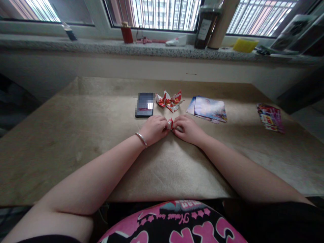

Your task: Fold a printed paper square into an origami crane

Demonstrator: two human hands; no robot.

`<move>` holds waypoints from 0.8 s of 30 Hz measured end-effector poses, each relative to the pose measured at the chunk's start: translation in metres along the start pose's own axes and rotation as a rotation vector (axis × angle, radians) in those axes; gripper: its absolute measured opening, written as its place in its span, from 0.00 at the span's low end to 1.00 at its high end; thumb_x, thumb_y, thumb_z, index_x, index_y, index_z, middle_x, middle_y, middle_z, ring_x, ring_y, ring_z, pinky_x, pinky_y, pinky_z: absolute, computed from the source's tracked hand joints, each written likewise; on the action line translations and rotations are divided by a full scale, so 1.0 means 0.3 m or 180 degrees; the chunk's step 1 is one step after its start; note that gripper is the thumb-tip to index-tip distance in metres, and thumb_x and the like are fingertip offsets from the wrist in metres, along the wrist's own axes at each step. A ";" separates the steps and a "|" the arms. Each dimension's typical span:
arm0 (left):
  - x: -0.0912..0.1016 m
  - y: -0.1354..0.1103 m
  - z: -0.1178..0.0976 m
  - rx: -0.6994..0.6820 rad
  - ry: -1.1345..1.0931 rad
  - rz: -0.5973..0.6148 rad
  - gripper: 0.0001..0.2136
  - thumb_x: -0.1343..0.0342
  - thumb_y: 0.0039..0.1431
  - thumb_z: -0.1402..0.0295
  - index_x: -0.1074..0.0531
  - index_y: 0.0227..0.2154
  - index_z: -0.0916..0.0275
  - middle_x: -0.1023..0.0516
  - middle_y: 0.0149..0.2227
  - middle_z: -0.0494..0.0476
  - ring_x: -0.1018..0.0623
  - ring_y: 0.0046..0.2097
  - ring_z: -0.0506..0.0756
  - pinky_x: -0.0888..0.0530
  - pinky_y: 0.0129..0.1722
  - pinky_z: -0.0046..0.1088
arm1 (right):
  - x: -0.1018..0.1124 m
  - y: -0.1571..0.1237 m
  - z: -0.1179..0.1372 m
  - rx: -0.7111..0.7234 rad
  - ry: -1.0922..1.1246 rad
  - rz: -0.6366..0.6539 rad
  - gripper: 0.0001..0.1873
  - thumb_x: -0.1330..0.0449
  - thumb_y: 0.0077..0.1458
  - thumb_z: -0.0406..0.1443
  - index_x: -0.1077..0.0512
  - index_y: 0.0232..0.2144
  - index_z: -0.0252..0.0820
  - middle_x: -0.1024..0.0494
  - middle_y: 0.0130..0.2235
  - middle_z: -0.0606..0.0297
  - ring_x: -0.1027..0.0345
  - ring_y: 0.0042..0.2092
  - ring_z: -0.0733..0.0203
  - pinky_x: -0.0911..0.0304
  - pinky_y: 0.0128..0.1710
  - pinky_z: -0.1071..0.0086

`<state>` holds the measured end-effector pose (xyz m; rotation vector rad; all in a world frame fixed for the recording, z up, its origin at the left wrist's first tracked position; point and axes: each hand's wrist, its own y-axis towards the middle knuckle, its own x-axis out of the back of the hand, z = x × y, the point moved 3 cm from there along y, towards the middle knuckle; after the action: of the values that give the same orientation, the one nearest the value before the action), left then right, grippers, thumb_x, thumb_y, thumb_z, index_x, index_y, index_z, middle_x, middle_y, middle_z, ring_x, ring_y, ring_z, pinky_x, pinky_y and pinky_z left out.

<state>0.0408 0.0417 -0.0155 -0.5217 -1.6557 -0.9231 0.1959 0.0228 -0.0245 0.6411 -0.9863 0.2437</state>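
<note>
Between my two hands is a small folded piece of red and white printed paper, pinched at both sides just above the table. My left hand, with a silver bangle on the wrist, closes its fingers on the left edge. My right hand grips the right edge, thumb and fingers together. My fingers hide much of the piece. Right beyond it sits a pointed folded-paper shape in the same red and white print. A dark phone-like device lies just past my left hand.
Pale blue and pink picture sheets lie beyond my right hand, and colourful cards near the table's right edge. Behind the table, a granite windowsill holds a red container, a dark jar and a yellow sponge-like block.
</note>
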 end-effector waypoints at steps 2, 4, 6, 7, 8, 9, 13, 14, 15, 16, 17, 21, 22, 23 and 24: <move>-0.009 0.002 0.009 0.0066 -0.0169 0.0053 0.04 0.46 0.54 0.71 0.28 0.27 0.64 0.25 0.33 0.58 0.27 0.38 0.54 0.30 0.43 0.31 | -0.002 0.001 -0.003 -0.0081 0.0062 0.0014 0.03 0.42 0.48 0.32 0.27 0.27 0.42 0.23 0.38 0.60 0.33 0.43 0.56 0.40 0.47 0.62; -0.013 0.001 0.015 0.0068 -0.0259 0.0066 0.05 0.47 0.56 0.70 0.28 0.27 0.64 0.25 0.34 0.58 0.27 0.39 0.54 0.30 0.43 0.31 | -0.002 0.002 -0.005 -0.0134 0.0116 0.0047 0.03 0.42 0.48 0.32 0.28 0.26 0.42 0.23 0.38 0.60 0.33 0.43 0.56 0.40 0.47 0.61; -0.012 -0.001 0.019 0.0044 -0.0249 0.0084 0.05 0.47 0.57 0.69 0.29 0.28 0.64 0.25 0.34 0.58 0.27 0.39 0.55 0.30 0.43 0.31 | 0.000 0.003 -0.005 -0.0156 0.0149 0.0069 0.03 0.42 0.49 0.32 0.28 0.26 0.42 0.23 0.38 0.60 0.33 0.43 0.56 0.41 0.47 0.61; -0.009 -0.001 0.019 0.0012 -0.0213 0.0098 0.06 0.47 0.57 0.69 0.29 0.29 0.64 0.25 0.34 0.58 0.27 0.39 0.55 0.30 0.43 0.31 | 0.002 0.002 -0.006 -0.0158 0.0153 0.0072 0.03 0.42 0.49 0.32 0.28 0.26 0.42 0.23 0.38 0.60 0.33 0.43 0.56 0.41 0.47 0.61; -0.006 -0.002 0.019 -0.0039 -0.0153 0.0116 0.06 0.47 0.58 0.68 0.29 0.29 0.65 0.25 0.34 0.58 0.27 0.39 0.55 0.30 0.43 0.31 | 0.004 0.002 -0.006 -0.0163 0.0149 0.0072 0.03 0.43 0.49 0.32 0.29 0.26 0.42 0.23 0.37 0.60 0.32 0.42 0.56 0.41 0.47 0.61; -0.001 -0.002 0.016 -0.0112 -0.0076 0.0138 0.06 0.47 0.58 0.67 0.29 0.30 0.65 0.25 0.34 0.58 0.27 0.39 0.55 0.30 0.42 0.31 | 0.005 0.002 -0.006 -0.0170 0.0140 0.0073 0.03 0.43 0.49 0.32 0.29 0.27 0.42 0.23 0.37 0.60 0.32 0.42 0.56 0.40 0.46 0.62; 0.014 -0.001 0.002 -0.0375 0.0226 0.0236 0.08 0.49 0.59 0.67 0.28 0.31 0.65 0.25 0.35 0.59 0.26 0.37 0.55 0.30 0.40 0.31 | 0.002 -0.001 -0.007 -0.0192 0.0071 0.0105 0.04 0.44 0.50 0.33 0.29 0.27 0.41 0.23 0.37 0.59 0.33 0.42 0.56 0.40 0.46 0.62; 0.015 0.000 0.000 -0.0359 0.0259 0.0235 0.09 0.50 0.60 0.67 0.28 0.31 0.66 0.25 0.35 0.60 0.26 0.37 0.55 0.30 0.39 0.31 | 0.000 -0.001 -0.008 -0.0191 0.0050 0.0103 0.04 0.44 0.50 0.33 0.29 0.27 0.41 0.23 0.37 0.59 0.33 0.42 0.56 0.40 0.46 0.62; 0.015 0.000 -0.001 -0.0312 0.0269 0.0216 0.09 0.51 0.60 0.67 0.28 0.31 0.66 0.25 0.35 0.60 0.26 0.37 0.56 0.30 0.40 0.32 | -0.001 -0.001 -0.008 -0.0189 0.0033 0.0096 0.04 0.44 0.50 0.33 0.29 0.27 0.41 0.24 0.37 0.58 0.33 0.42 0.56 0.40 0.46 0.62; 0.015 0.000 -0.001 -0.0241 0.0260 0.0187 0.09 0.51 0.60 0.67 0.28 0.31 0.66 0.25 0.35 0.60 0.26 0.38 0.56 0.30 0.40 0.32 | -0.003 -0.001 -0.009 -0.0188 0.0021 0.0093 0.04 0.44 0.50 0.33 0.28 0.27 0.41 0.24 0.37 0.58 0.33 0.43 0.56 0.41 0.46 0.62; 0.012 0.000 0.000 -0.0167 0.0232 0.0153 0.09 0.51 0.60 0.68 0.28 0.31 0.66 0.25 0.35 0.60 0.26 0.38 0.56 0.30 0.41 0.33 | -0.005 0.000 -0.010 -0.0190 0.0013 0.0094 0.04 0.44 0.50 0.32 0.28 0.27 0.41 0.24 0.38 0.59 0.33 0.43 0.56 0.41 0.46 0.62; -0.003 0.002 0.011 0.0092 -0.0050 0.0095 0.09 0.51 0.59 0.69 0.27 0.29 0.65 0.25 0.36 0.59 0.27 0.40 0.55 0.31 0.43 0.33 | -0.007 0.005 -0.012 -0.0231 -0.0006 0.0123 0.05 0.44 0.52 0.33 0.29 0.26 0.41 0.24 0.37 0.59 0.33 0.42 0.56 0.41 0.45 0.63; -0.007 0.003 0.015 0.0149 -0.0158 0.0084 0.10 0.51 0.59 0.68 0.27 0.28 0.65 0.25 0.36 0.59 0.27 0.40 0.55 0.31 0.44 0.33 | -0.007 0.007 -0.012 -0.0246 -0.0015 0.0128 0.06 0.45 0.53 0.34 0.29 0.26 0.41 0.24 0.36 0.59 0.34 0.41 0.57 0.42 0.45 0.63; -0.010 0.003 0.019 0.0204 -0.0267 0.0070 0.10 0.51 0.59 0.67 0.27 0.28 0.65 0.25 0.36 0.58 0.28 0.40 0.55 0.31 0.45 0.33 | -0.008 0.008 -0.013 -0.0270 -0.0027 0.0124 0.07 0.45 0.54 0.35 0.29 0.25 0.41 0.24 0.35 0.60 0.34 0.40 0.57 0.42 0.44 0.63; -0.013 0.004 0.023 0.0259 -0.0368 0.0050 0.10 0.50 0.59 0.67 0.28 0.27 0.64 0.25 0.35 0.58 0.28 0.40 0.55 0.31 0.45 0.33 | -0.008 0.010 -0.014 -0.0304 -0.0041 0.0112 0.08 0.45 0.54 0.36 0.30 0.25 0.41 0.24 0.34 0.60 0.34 0.39 0.58 0.42 0.43 0.63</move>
<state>0.0386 0.0483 -0.0194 -0.5405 -1.7831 -0.8234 0.1960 0.0280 -0.0269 0.5391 -1.0160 0.2223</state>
